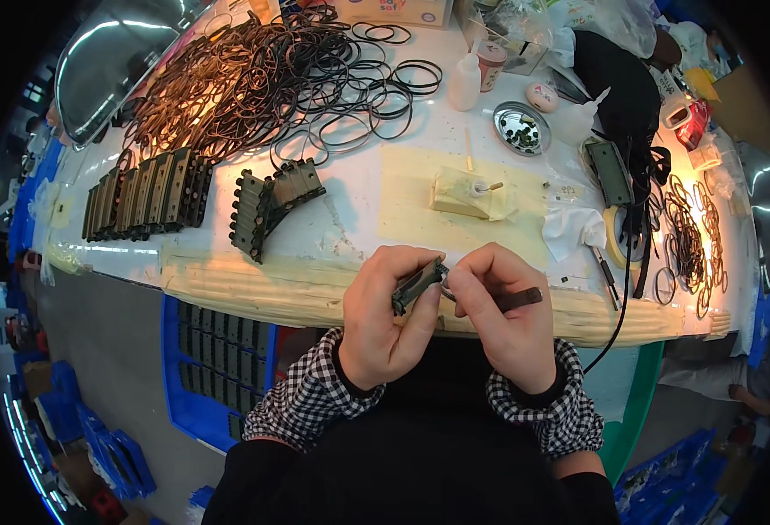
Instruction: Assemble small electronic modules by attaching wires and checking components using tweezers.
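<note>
While the hands [372, 311] [514, 337] pinch, left a green part [419, 284], right a dark slim item [525, 299], the part's long axis rises rightward.

A white table [350, 214] stands before me, its front edge bound in yellowish tape [271, 296]. Warm light pools at both ends, a shiny hood [118, 66] rising at the far left. Below, I see grey floor [114, 302], blue crates [109, 455] leftward, and cold strip lights [31, 468] glowing at the dim edge.
</note>
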Tool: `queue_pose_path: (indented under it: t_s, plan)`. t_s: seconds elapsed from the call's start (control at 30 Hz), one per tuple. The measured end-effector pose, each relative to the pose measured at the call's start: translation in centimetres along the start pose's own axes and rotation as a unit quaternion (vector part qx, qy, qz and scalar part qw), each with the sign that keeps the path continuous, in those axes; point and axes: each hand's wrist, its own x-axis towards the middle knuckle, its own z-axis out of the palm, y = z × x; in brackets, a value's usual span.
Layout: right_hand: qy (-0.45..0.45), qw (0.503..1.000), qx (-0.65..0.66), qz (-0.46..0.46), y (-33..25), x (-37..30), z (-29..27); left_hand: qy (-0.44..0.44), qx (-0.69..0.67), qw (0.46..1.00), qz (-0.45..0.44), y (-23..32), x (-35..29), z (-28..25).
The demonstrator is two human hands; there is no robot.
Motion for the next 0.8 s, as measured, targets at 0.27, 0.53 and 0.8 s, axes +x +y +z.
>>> queue_pose_path:
  t_s: [0.27, 0.53, 0.8]
  plan:
    - [-0.012, 0.999, -0.047, -0.02, -0.1, -0.4, -0.2, 0.008, -0.077, 0.996, -0.041, -0.2, -0.7, 0.4]
    - [-0.007, 0.999, -0.034, -0.009, 0.0, -0.4, 0.0, 0.035, -0.148, 0.985, -0.084, -0.1, -0.8, 0.7]
    - [0.004, 1.0, 0.003, -0.005, 0.4, -0.4, 0.2, 0.045, -0.15, 0.984, -0.085, -0.2, -0.7, 0.8]
